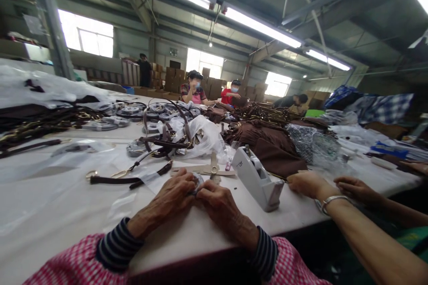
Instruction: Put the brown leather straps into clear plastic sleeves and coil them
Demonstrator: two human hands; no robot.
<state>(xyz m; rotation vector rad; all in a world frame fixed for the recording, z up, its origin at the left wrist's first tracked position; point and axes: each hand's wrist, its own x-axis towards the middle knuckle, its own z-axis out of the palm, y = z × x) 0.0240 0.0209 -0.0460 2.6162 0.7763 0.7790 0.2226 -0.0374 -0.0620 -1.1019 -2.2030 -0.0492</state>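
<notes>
My left hand (pixel 177 189) curls its fingers around a small grey wrapped bundle (pixel 198 181) low over the white table. From the other side my right hand (pixel 219 200) pinches the same bundle, its fingertips meeting those of the left. Most of the bundle is hidden behind the fingers. Just beyond my hands lies a beige strap (pixel 200 169) with a buckle. A grey tape dispenser (pixel 257 180) stands to the right of my right hand. Left of my hands, a dark brown strap (pixel 113 180) with gold-coloured metal rings rests on the table.
Grey coiled bundles (pixel 103 124), brown straps (pixel 167 140) and clear plastic (pixel 209 136) crowd the middle. Brown bags (pixel 267 142) are piled to the right. A co-worker's hands (pixel 310 185) work close by at the right. Other people sit across the table (pixel 43 196).
</notes>
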